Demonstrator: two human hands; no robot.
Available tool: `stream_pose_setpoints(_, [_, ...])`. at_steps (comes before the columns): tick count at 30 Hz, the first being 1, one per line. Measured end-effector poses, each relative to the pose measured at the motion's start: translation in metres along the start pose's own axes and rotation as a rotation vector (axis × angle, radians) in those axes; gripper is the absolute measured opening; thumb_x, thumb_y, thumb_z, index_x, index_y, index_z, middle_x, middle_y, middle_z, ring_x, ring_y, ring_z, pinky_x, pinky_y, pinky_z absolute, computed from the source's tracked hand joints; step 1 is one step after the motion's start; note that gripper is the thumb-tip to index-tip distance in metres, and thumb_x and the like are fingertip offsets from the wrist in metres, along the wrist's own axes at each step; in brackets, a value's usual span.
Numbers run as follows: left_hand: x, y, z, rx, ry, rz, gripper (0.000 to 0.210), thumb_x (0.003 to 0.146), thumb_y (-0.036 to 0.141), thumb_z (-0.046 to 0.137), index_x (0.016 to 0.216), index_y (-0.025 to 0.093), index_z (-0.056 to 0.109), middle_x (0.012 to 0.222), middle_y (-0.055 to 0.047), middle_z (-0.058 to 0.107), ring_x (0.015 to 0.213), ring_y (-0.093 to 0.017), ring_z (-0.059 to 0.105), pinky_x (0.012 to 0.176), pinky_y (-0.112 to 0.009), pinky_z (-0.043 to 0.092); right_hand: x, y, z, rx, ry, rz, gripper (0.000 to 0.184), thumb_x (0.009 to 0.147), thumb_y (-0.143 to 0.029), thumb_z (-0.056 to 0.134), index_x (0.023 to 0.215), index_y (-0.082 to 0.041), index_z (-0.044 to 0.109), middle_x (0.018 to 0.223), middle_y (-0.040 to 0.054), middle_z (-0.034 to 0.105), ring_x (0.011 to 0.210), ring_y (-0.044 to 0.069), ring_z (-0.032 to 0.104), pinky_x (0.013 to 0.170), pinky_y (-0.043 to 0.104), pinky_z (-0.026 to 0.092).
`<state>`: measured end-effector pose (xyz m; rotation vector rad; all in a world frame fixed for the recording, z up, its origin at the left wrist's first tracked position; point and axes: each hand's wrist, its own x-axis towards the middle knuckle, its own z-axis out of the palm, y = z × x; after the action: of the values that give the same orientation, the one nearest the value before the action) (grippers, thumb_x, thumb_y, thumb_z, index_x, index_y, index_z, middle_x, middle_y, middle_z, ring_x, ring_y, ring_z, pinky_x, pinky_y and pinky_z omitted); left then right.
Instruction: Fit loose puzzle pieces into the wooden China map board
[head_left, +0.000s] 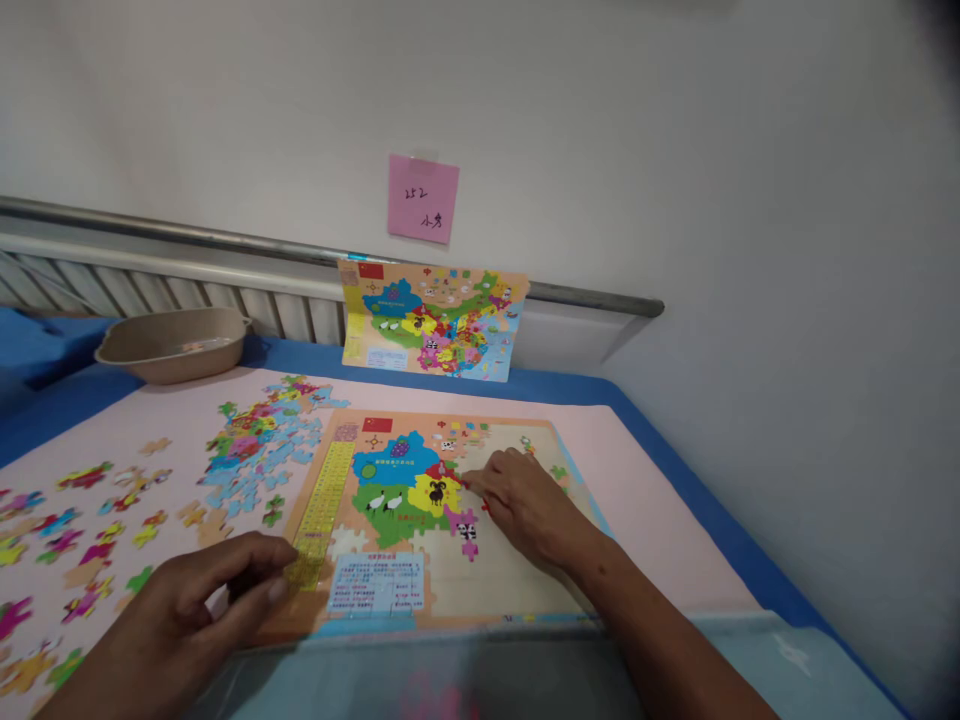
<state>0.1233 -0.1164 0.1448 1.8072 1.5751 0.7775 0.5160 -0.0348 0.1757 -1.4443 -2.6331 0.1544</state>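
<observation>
A jigsaw map board (pixel 495 585) lies before me, its left side filled with joined pieces and much of its right side bare. My right hand (pixel 517 495) is over the middle of it, fingers bent together. Its fingertips are on a small red puzzle piece (pixel 466 481) beside the yellow part with a black ram. The hand hides part of that piece. A pink panda piece (pixel 466 530) sits just below. My left hand (pixel 217 590) rests by the board's lower left edge, thumb and forefinger apart in a loose curve, with nothing visible between them.
A printed reference map (pixel 435 320) leans against the rail (pixel 592 297) at the back. Several loose pieces (pixel 262 440) are heaped left of the board, with more scattered (pixel 86 475) farther left. A beige basin (pixel 176 345) stands back left. A pink note (pixel 423 198) is on the wall.
</observation>
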Motion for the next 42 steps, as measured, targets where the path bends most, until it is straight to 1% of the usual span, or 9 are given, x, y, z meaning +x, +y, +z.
stream_pose_setpoints(2, [0.000, 0.002, 0.000, 0.004, -0.005, 0.002, 0.037, 0.090, 0.067, 0.065, 0.101, 0.033, 0.074, 0.095, 0.004, 0.077, 0.090, -0.017, 0.072, 0.070, -0.015, 0.054, 0.002, -0.004, 0.000, -0.008, -0.030, 0.008, 0.040, 0.095, -0.005, 0.060, 0.124, -0.029, 0.071, 0.102, 0.0047, 0.060, 0.096, 0.022, 0.049, 0.087, 0.035, 0.031])
stream_pose_setpoints(5, [0.000, 0.004, 0.000, 0.012, -0.025, 0.009, 0.037, 0.091, 0.067, 0.063, 0.099, 0.032, 0.074, 0.091, 0.003, 0.076, 0.086, -0.016, 0.071, 0.069, -0.015, 0.053, 0.005, -0.008, -0.001, -0.018, -0.044, 0.022, 0.038, 0.095, -0.003, 0.056, 0.118, -0.027, 0.073, 0.100, 0.0050, 0.059, 0.094, 0.022, 0.048, 0.084, 0.034, 0.030])
stream_pose_setpoints(9, [0.000, 0.004, -0.001, 0.007, -0.043, 0.009, 0.037, 0.091, 0.067, 0.064, 0.100, 0.033, 0.075, 0.093, 0.003, 0.077, 0.086, -0.016, 0.072, 0.069, -0.016, 0.053, 0.006, -0.008, 0.000, -0.039, -0.047, 0.004, 0.036, 0.095, -0.003, 0.055, 0.116, -0.026, 0.074, 0.099, 0.0051, 0.059, 0.093, 0.022, 0.048, 0.083, 0.034, 0.029])
stream_pose_setpoints(19, [0.002, 0.000, -0.001, 0.025, 0.010, 0.052, 0.034, 0.089, 0.065, 0.067, 0.100, 0.034, 0.076, 0.098, 0.004, 0.080, 0.092, -0.018, 0.075, 0.068, -0.015, 0.055, 0.007, -0.005, 0.007, -0.067, -0.016, -0.009, 0.033, 0.097, -0.005, 0.056, 0.114, -0.027, 0.074, 0.098, 0.0047, 0.060, 0.093, 0.022, 0.049, 0.083, 0.035, 0.029])
stream_pose_setpoints(29, [-0.004, 0.027, 0.004, -0.047, 0.122, 0.014, 0.038, 0.086, 0.066, 0.069, 0.092, 0.030, 0.077, 0.091, 0.003, 0.079, 0.086, -0.018, 0.074, 0.059, -0.016, 0.051, 0.008, -0.009, 0.002, -0.063, -0.046, 0.002, 0.021, 0.099, -0.008, 0.057, 0.103, -0.023, 0.072, 0.098, 0.0049, 0.060, 0.092, 0.022, 0.049, 0.081, 0.034, 0.029])
stream_pose_setpoints(31, [-0.002, 0.023, 0.003, -0.029, 0.126, 0.037, 0.036, 0.086, 0.064, 0.069, 0.094, 0.030, 0.077, 0.094, 0.002, 0.080, 0.088, -0.019, 0.075, 0.060, -0.016, 0.053, 0.008, -0.010, 0.002, -0.065, -0.048, -0.002, 0.020, 0.099, -0.009, 0.057, 0.101, -0.023, 0.071, 0.098, 0.0050, 0.060, 0.092, 0.022, 0.048, 0.082, 0.034, 0.030])
stream_pose_setpoints(35, [0.004, 0.004, -0.003, 0.040, 0.046, 0.129, 0.030, 0.087, 0.059, 0.070, 0.097, 0.032, 0.077, 0.095, 0.003, 0.081, 0.088, -0.018, 0.077, 0.061, -0.014, 0.056, 0.008, -0.010, 0.002, -0.068, -0.055, -0.010, 0.020, 0.099, -0.008, 0.056, 0.100, -0.022, 0.071, 0.098, 0.0053, 0.060, 0.092, 0.022, 0.048, 0.082, 0.034, 0.029])
stream_pose_setpoints(38, [0.006, -0.007, -0.007, 0.070, -0.003, 0.148, 0.028, 0.090, 0.057, 0.068, 0.101, 0.033, 0.076, 0.100, 0.004, 0.081, 0.089, -0.018, 0.078, 0.061, -0.013, 0.056, 0.009, -0.009, 0.004, -0.063, -0.059, -0.009, 0.023, 0.099, -0.008, 0.056, 0.104, -0.023, 0.072, 0.098, 0.0057, 0.059, 0.092, 0.022, 0.048, 0.081, 0.034, 0.029])
stream_pose_setpoints(42, [0.003, -0.001, -0.005, 0.086, -0.012, 0.129, 0.028, 0.090, 0.059, 0.067, 0.102, 0.034, 0.076, 0.098, 0.005, 0.080, 0.089, -0.016, 0.077, 0.062, -0.013, 0.055, 0.010, -0.006, 0.008, -0.039, -0.058, -0.006, 0.024, 0.103, -0.012, 0.054, 0.109, -0.024, 0.073, 0.098, 0.0060, 0.059, 0.091, 0.022, 0.047, 0.081, 0.034, 0.030])
